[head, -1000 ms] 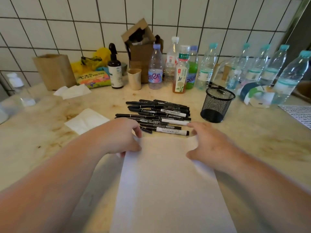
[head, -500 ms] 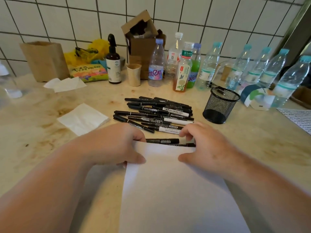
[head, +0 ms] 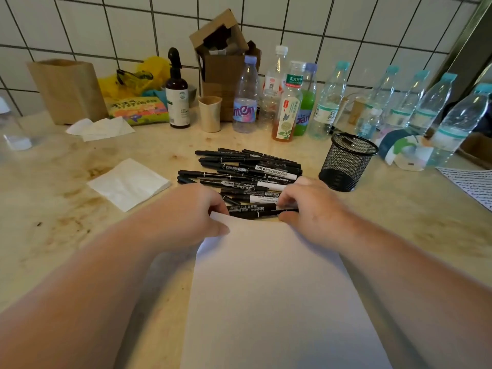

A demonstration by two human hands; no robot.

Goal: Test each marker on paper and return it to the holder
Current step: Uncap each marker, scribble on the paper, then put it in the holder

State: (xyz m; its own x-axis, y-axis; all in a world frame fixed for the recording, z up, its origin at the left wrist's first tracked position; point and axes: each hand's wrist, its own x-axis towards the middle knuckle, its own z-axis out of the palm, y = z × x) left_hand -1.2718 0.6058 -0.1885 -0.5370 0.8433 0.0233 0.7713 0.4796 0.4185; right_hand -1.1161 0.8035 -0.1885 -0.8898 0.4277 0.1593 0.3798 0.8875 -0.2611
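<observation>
Both hands' curled fingers seemingly pinch one thin marker (head: 262, 214) above the paper (head: 277, 288).

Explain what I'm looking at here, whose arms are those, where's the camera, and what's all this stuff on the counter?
No machine here: a person wears a camera on the head, looking down at their own two arms. The left hand and right hand sit at the far edge of a blank white paper sheet, fingers curled at the nearest markers; whether either has a real grip is unclear. Beyond lies a pile of black markers, and to its right an empty-looking black mesh holder. A folded napkin lies left; bottles line the tiled wall.
</observation>
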